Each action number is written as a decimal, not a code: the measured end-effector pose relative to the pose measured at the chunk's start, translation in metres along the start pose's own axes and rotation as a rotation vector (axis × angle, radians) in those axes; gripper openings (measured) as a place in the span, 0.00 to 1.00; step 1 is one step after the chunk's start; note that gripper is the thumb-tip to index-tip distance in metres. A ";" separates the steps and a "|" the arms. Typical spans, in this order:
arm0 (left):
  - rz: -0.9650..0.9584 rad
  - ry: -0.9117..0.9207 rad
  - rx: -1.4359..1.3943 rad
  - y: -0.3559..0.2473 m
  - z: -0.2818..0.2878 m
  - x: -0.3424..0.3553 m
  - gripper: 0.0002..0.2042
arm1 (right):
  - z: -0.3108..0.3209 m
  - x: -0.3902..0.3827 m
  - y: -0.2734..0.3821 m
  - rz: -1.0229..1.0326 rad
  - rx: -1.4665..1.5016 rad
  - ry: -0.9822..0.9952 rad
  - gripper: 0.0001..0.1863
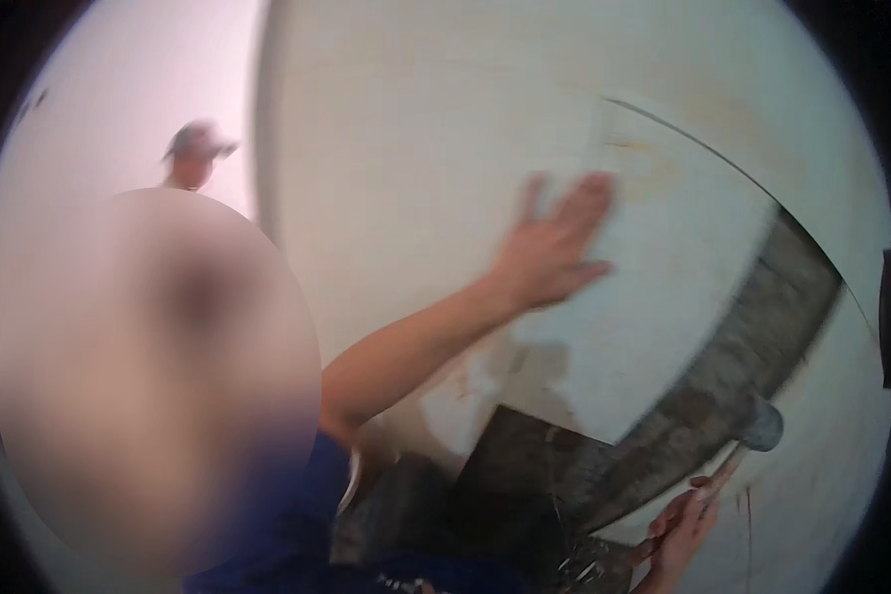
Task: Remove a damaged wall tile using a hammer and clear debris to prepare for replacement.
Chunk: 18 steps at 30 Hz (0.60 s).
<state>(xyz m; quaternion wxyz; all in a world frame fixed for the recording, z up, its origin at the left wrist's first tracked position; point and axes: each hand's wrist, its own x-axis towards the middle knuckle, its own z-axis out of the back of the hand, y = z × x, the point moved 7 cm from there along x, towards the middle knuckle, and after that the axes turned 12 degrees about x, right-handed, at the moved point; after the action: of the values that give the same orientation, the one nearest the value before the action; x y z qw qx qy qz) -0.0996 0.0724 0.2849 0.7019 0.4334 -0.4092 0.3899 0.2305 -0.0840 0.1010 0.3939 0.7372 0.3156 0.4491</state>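
A big blurred patch hides the near left. The left hand [554,247], fingers spread, presses flat on the white tile [663,297]; the right hand [685,530] grips a hammer [747,441].

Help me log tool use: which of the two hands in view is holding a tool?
The lower right hand: it grips a hammer by its handle. The other hand, raised higher, lies flat and empty against the white tile.
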 end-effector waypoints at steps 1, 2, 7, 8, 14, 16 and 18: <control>0.013 -0.046 -0.022 0.001 0.003 -0.002 0.41 | -0.025 0.016 -0.001 -0.039 -0.020 0.103 0.19; 0.029 -0.031 -0.013 0.002 0.002 -0.005 0.40 | -0.035 0.032 0.003 -0.007 0.016 0.018 0.20; 0.014 -0.143 0.260 0.001 0.010 -0.011 0.37 | -0.079 0.085 0.004 0.054 0.185 -0.143 0.22; -0.012 -0.172 0.319 0.000 0.012 -0.012 0.37 | -0.084 0.089 0.002 0.015 0.097 -0.106 0.22; -0.018 -0.143 0.323 0.005 0.011 -0.014 0.36 | -0.070 0.096 0.005 0.088 0.093 -0.166 0.22; -0.023 -0.147 0.328 0.005 0.010 -0.014 0.36 | -0.074 0.103 0.001 0.089 0.147 -0.103 0.23; -0.026 -0.157 0.338 0.005 0.010 -0.014 0.36 | -0.076 0.106 -0.002 0.091 0.057 -0.092 0.23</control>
<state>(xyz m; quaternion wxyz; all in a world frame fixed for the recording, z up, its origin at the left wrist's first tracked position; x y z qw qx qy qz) -0.1114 0.0617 0.2762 0.5901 0.5794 -0.3858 0.4089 0.2034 0.0268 0.1650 0.3658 0.7817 0.2760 0.4229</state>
